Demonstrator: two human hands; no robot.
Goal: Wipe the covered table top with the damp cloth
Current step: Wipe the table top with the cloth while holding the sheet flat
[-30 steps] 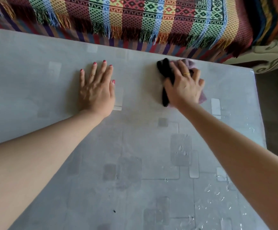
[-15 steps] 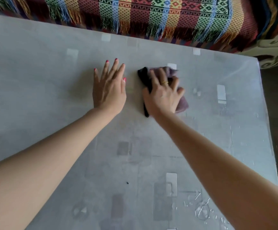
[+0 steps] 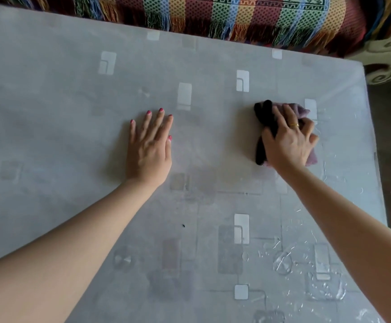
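**Wiping under way, wet patches left at the near right**

Far left of the table top (image 3: 38,127): dull and dry-looking, no streaks to show whether wiped or not. Left hand (image 3: 149,150) pressed flat on the cover near the middle, fingers straight and slightly apart, holding nothing, probably steadying the cover. One small dark speck (image 3: 183,225) on the cover nearer the body, not yet cleaned off. Right hand (image 3: 287,142) well apart from the left, fingers curled and clamped on the bunched cloth (image 3: 263,127), black and mauve, pressed against the cover towards the far right. Water drops (image 3: 283,262) and smears scattered along the near right edge and corner, so by the look of it a good share left to do there.

Against half a second ago: cloth and right hand swept rightward, away from the left hand after sitting just beside it; left hand flat as before. A second ago: cloth similarly out to the right, so a back-and-forth stroke.
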